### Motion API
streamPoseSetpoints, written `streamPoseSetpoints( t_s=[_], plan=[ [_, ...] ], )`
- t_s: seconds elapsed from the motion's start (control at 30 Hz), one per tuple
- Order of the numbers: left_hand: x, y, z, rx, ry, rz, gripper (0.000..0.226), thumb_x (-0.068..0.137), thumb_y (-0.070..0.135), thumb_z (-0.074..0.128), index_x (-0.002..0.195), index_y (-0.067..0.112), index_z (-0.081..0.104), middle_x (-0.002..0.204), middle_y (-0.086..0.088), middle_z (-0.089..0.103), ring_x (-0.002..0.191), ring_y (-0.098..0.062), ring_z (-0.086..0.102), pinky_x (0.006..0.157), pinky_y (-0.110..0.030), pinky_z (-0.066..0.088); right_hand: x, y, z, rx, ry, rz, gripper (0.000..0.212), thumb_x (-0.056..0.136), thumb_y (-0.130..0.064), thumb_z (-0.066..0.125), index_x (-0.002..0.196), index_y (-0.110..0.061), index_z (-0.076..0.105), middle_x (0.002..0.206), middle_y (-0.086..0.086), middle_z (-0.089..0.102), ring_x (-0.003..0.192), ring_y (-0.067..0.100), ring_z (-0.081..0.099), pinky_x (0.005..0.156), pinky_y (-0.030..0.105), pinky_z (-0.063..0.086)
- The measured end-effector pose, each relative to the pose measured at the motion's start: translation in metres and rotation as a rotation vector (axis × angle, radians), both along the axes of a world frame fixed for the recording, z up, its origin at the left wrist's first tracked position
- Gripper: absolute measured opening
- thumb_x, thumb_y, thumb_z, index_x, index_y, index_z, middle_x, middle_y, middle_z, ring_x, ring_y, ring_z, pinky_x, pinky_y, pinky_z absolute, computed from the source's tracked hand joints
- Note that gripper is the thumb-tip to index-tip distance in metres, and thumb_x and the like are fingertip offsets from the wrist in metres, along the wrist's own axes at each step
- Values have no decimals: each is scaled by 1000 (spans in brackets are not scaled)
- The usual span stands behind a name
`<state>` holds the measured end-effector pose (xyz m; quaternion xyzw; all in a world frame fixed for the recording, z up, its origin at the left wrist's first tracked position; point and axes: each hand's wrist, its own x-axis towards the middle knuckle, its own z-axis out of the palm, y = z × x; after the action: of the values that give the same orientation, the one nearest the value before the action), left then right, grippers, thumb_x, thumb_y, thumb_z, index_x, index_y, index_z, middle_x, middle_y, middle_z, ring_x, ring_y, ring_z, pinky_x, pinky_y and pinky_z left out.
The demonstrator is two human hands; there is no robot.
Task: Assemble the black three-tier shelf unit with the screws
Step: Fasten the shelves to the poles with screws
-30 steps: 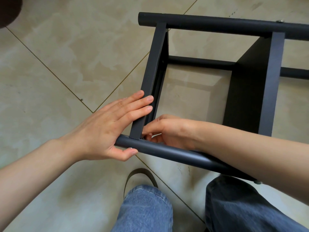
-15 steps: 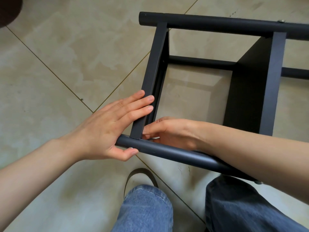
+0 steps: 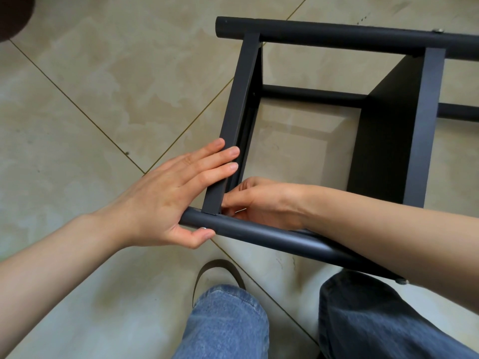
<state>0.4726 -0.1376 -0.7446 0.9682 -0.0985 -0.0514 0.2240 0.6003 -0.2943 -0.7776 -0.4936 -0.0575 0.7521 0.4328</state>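
Your right hand is wedged in the corner between near tube and end panel; left hand blocks outside. Open bay up to shelf panel; bare floor left.

Count: shelf unit ×1, centre to upper right. Round tubes visible ×4. Flat crossbars ×2. Screw heads seen ×2. Hands ×2: left hand, right hand. Jean legs ×2, bottom. Shoe ×1.

No legible text, label, brand, number or sign anywhere.
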Motion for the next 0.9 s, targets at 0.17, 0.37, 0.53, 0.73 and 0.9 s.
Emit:
streamPoseSetpoints(
  t_s=[0.17,0.37,0.53,0.73,0.9],
  plan=[
    [0,1,0,-2,2,3,88,80,53,61,152,16,27,164,2,19,154,-22,15,121,-31,23,5,-2,-1,19,4,27,9,91,-13,64,93,-5,68,73,9,54,70,19,49,80,33,42],
    [-1,0,0,-5,-2,12,88,80,52,63,152,16,28,164,0,21,154,-21,15,120,-33,25,9,-4,-3,39,6,59,17,91,-18,65,77,-13,71,66,3,56,62,14,53,59,21,49],
    [-1,0,0,11,-11,13,89,78,51,63,152,17,28,164,2,20,154,-19,14,120,-29,23,8,-2,3,20,-49,77,22,91,-20,66,70,-17,72,67,2,54,66,15,52,67,27,44],
    [-1,0,-1,28,-22,18,89,78,52,62,153,17,28,165,3,20,154,-18,14,118,-28,23,10,-5,16,14,-248,92,20,94,-17,63,74,-16,67,72,4,60,69,15,55,67,27,45],
    [-3,-2,2,84,-6,27,91,81,55,59,156,19,24,167,5,15,155,-16,11,119,-27,20,20,-20,33,24,-391,39,11,98,-27,60,93,-20,67,74,2,72,66,11,64,60,21,51]
  ],
)
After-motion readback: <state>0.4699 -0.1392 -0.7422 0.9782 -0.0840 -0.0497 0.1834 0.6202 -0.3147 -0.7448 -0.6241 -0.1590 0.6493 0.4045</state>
